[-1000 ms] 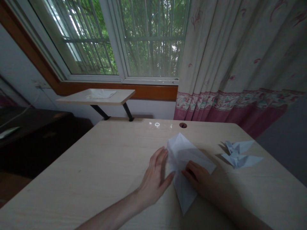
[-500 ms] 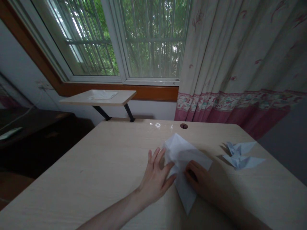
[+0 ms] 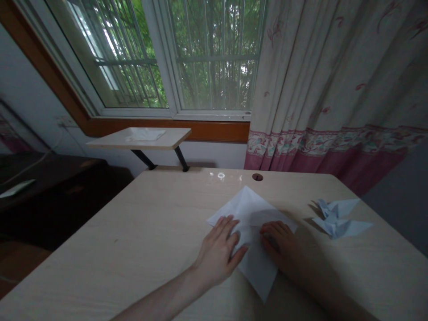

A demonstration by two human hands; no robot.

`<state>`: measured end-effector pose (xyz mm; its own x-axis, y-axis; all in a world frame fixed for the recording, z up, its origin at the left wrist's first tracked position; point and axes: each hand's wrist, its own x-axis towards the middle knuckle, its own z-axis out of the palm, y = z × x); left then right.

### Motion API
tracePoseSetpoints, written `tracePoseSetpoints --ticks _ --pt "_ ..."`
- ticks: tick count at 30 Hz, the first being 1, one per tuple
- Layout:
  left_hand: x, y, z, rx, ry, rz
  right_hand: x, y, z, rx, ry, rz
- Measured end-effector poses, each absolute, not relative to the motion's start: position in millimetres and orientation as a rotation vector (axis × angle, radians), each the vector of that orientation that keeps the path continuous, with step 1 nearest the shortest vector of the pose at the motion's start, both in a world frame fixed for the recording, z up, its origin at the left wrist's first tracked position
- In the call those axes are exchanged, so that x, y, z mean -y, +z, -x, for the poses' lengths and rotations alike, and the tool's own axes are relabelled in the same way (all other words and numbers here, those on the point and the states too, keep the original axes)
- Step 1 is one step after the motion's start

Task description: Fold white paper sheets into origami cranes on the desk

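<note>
Left hand [image 3: 219, 252] is splayed loosely on the paper [image 3: 252, 218], gripping nothing; right hand [image 3: 284, 249] is curled on it, can't tell if it's pinching. They're hiding a lot of its middle. It's right of center on the tabletop [image 3: 133, 240], long axis far-to-near, top tip at the far edge. Near edge is cut off.

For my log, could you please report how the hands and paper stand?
Left hand, right hand both on white paper. Paper spread on table. Folded pieces off right, not in the way.
</note>
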<state>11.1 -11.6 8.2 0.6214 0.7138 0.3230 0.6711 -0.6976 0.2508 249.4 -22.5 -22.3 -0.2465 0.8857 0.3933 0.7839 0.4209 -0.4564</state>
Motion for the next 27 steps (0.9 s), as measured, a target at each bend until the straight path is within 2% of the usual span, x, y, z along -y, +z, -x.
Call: tracePoseSetpoints --ticks 11,18,27 --pt "14 9 -17 -1.427 0.426 -2.624 19 -34 -256 1.973 -0.138 1.584" --pt "13 3 -17 -1.569 0.530 -2.563 15 -42 -256 1.862 -0.239 1.706" --pt "5 -9 -13 -1.663 0.457 -2.482 13 -46 -257 1.792 -0.075 1.780"
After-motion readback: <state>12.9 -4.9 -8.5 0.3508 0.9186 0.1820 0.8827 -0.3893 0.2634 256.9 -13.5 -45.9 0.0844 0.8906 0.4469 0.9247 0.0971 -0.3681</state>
